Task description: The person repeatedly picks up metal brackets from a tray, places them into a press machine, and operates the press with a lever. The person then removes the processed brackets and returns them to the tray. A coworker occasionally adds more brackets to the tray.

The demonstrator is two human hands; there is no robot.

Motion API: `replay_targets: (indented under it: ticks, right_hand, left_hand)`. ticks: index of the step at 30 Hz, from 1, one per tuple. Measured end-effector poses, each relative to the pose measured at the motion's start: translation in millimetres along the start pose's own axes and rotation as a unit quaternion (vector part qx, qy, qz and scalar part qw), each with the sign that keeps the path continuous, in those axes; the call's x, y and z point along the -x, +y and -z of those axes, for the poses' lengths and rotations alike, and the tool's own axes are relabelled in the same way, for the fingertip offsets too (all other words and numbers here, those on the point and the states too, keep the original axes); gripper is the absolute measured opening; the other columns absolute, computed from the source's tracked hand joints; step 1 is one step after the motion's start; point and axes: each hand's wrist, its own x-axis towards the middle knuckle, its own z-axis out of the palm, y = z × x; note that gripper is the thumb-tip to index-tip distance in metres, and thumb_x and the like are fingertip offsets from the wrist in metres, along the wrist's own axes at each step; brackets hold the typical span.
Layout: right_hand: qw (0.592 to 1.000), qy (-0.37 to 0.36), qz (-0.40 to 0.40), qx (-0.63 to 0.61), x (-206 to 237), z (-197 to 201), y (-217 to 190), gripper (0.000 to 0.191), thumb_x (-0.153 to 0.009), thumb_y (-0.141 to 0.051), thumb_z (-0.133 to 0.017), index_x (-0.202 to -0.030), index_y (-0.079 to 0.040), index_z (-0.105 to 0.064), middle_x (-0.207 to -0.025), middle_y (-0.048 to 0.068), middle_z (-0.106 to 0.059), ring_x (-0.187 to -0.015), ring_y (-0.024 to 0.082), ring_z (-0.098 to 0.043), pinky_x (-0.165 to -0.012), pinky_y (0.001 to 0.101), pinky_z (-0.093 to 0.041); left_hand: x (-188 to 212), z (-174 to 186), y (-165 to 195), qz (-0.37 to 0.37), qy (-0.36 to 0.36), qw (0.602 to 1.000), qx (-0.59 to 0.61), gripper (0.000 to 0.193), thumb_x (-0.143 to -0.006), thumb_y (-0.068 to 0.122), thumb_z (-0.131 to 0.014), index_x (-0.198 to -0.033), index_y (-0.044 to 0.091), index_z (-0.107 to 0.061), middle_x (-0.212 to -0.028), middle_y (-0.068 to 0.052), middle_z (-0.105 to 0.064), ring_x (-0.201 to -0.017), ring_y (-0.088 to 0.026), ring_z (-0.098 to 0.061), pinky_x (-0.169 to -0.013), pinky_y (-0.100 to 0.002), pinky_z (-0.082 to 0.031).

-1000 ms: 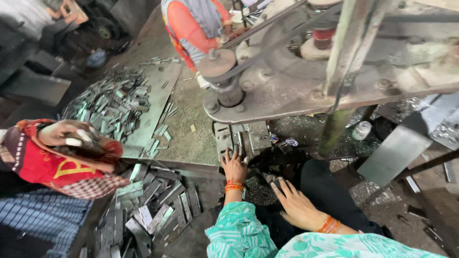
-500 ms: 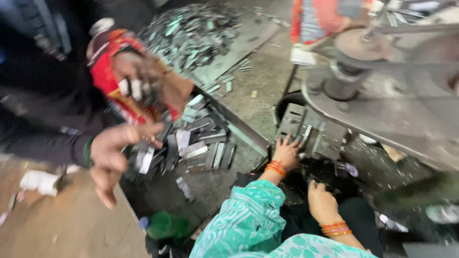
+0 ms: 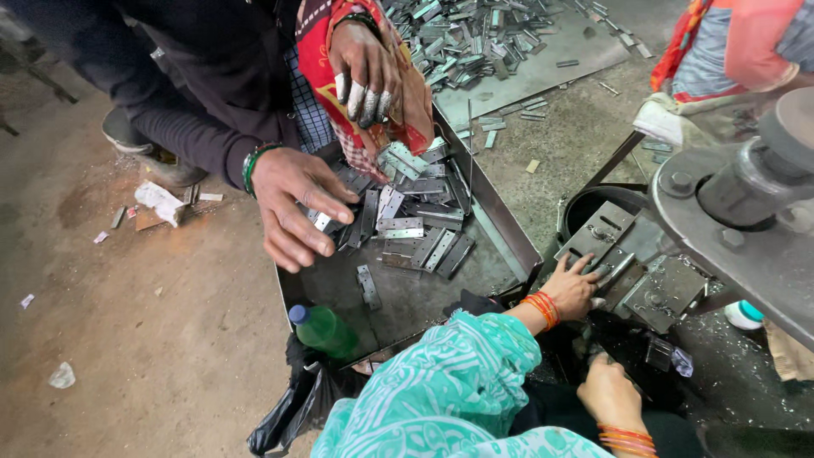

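My left hand (image 3: 572, 288), with orange bangles and a turquoise sleeve, lies on the grey metal die plates (image 3: 657, 293) of a press, fingers spread against a narrow metal piece (image 3: 617, 271). Lower down, my right hand (image 3: 610, 392) is curled in the dark gap under the die; whether it holds anything is hidden. Left of me stands a shallow metal tray (image 3: 500, 225) with several flat slotted metal plates (image 3: 415, 225). Another person's two hands (image 3: 297, 203) reach over these plates; the upper one (image 3: 365, 72) has taped fingertips.
A green plastic bottle (image 3: 326, 331) lies in the tray's near corner above a black bag (image 3: 284, 416). A large heap of metal plates (image 3: 475, 34) covers a sheet at the back. The press's heavy round frame (image 3: 750, 199) looms on the right; a person in orange (image 3: 729, 51) sits behind it.
The view has swung left and down. The other person's hands have moved in over the plates in the tray. My hands stay at the press die.
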Motion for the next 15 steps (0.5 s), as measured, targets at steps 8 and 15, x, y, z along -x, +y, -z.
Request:
replay_targets:
  ticks: [8, 15]
  right_hand:
    - [0.997, -0.031, -0.013, -0.065, -10, 4, 4, 0.069, -0.079, -0.025, -0.071, -0.141, -0.002, -0.052, -0.126, 0.030, -0.068, -0.117, 0.048, -0.067, -0.103, 0.0524, -0.055]
    - [0.997, -0.043, -0.022, -0.068, -13, -3, 6, 0.074, -0.079, -0.028, -0.073, -0.145, -0.005, -0.051, -0.128, 0.029, -0.067, -0.118, 0.048, -0.066, -0.102, 0.0532, -0.055]
  left_hand:
    - [2, 20, 2, 0.007, -0.048, 0.999, -0.025, 0.049, -0.086, 0.043, -0.062, -0.130, 0.022, -0.070, -0.147, 0.005, -0.056, -0.156, -0.031, -0.026, -0.121, -0.070, -0.022]
    - [6, 32, 1, 0.011, -0.057, 0.998, -0.021, 0.054, -0.088, 0.042, -0.062, -0.138, 0.022, -0.064, -0.148, 0.005, -0.055, -0.156, -0.030, -0.025, -0.123, -0.069, -0.020]
